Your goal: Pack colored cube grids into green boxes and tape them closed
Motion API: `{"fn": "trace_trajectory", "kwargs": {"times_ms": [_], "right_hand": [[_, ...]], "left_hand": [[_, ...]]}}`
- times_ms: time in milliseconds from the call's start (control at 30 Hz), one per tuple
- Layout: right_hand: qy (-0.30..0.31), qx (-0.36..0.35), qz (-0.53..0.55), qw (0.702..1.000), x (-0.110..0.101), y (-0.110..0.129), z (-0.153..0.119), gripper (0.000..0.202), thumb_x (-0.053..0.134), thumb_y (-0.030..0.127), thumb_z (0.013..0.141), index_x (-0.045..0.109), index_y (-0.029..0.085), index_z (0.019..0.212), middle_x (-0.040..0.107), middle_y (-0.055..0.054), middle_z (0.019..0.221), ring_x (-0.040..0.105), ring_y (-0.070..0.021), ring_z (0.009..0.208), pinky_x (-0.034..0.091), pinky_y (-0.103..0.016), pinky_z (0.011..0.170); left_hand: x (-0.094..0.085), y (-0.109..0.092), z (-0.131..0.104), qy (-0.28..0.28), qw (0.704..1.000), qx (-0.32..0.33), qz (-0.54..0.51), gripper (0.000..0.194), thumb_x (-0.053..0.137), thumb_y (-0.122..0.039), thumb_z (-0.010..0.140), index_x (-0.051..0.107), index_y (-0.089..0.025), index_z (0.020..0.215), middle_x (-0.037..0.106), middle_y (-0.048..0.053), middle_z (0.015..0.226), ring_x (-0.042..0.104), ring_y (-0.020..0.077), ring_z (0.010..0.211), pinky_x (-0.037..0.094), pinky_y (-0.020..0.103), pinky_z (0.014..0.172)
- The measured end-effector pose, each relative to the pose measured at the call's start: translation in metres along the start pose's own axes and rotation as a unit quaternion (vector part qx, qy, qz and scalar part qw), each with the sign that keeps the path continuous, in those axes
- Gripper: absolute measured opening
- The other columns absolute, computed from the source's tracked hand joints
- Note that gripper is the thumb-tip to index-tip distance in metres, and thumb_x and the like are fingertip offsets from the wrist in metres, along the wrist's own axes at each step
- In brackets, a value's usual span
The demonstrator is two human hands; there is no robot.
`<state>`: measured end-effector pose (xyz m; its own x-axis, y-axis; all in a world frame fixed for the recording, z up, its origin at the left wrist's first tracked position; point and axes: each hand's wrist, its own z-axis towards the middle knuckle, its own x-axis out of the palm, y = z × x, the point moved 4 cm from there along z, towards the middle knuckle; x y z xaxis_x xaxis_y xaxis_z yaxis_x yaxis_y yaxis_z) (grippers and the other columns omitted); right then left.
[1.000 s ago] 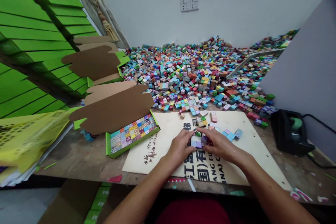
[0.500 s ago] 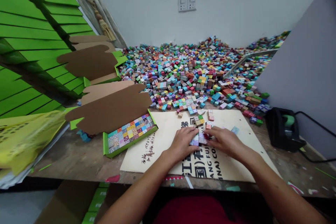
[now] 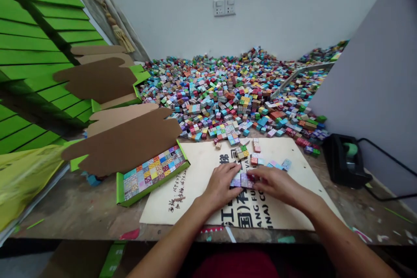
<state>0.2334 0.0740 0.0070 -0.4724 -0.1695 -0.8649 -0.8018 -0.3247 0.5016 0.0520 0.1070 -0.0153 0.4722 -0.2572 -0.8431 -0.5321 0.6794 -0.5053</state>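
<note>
On the cream cardboard sheet, a short row of purple and lilac patterned cubes lies between my two hands. My left hand grips the row's left end, thumb in front and fingers behind. Around the right end, the fingers of my right hand are closed and partly cover the cubes there. Just beyond my fingertips sit a small block of yellow and green cubes and a few pinkish ones. Light blue cubes rest behind my right hand.
At left stands an open green box filled with patterned cubes, its brown cardboard lid raised. A large heap of cubes reaches back to the wall. A black tape dispenser is at right; a yellow packet lies far left.
The view has shifted slightly to the right. More of the purple row shows between my hands, and the light blue cubes behind my right hand are more exposed.
</note>
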Motion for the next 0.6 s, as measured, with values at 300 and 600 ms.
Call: {"fn": "trace_trajectory", "kwargs": {"times_ms": [300,600], "right_hand": [[-0.087,0.031,-0.078,0.993,-0.015,-0.040,0.026,0.026,0.058,0.026,0.082,0.064,0.020,0.107,0.058,-0.011,0.102,0.056,-0.0245,0.093,0.046,-0.037,0.081],[-0.023,-0.011,0.076,0.997,0.000,-0.011,0.027,0.021,0.055,0.021,0.083,0.065,0.021,0.102,0.053,-0.006,0.093,0.055,-0.0182,0.084,0.047,-0.030,0.075]], "left_hand": [[-0.001,0.003,0.002,0.007,1.000,-0.013,-0.021,0.070,0.073,-0.043,0.072,0.044,-0.022,0.131,0.050,0.010,0.130,0.045,0.0265,0.118,0.038,0.043,0.097],[0.000,0.002,0.002,-0.001,0.999,-0.017,-0.028,0.069,0.073,-0.044,0.071,0.044,-0.023,0.130,0.051,0.008,0.128,0.045,0.0267,0.116,0.038,0.043,0.095]]}}
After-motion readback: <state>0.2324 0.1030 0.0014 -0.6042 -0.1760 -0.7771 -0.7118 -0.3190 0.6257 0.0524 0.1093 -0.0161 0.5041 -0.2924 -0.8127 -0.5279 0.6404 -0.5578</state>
